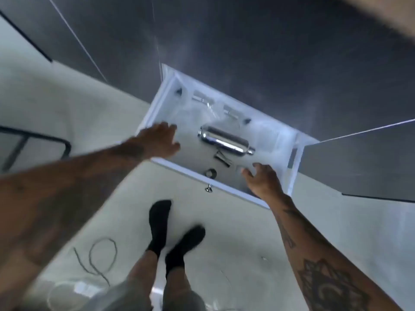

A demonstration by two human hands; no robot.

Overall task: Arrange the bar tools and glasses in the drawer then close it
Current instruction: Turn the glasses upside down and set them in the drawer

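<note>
Open white drawer (292,176) holding a steel shaker (225,142) on its side; left hand (160,140) and right hand (263,180) above, grip released (blurred).

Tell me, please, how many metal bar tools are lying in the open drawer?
3: the shaker mid-drawer, the jigger just beside it, and a small ring-shaped piece near the front. Blur may hide others.

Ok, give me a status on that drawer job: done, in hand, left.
Done: the shaker lies on its side in the drawer, with a jigger and a small round tool beside it.
In hand: the left hand and right hand reach in, both open.
Left: the drawer stands open; glasses are too blurred to confirm.
</note>
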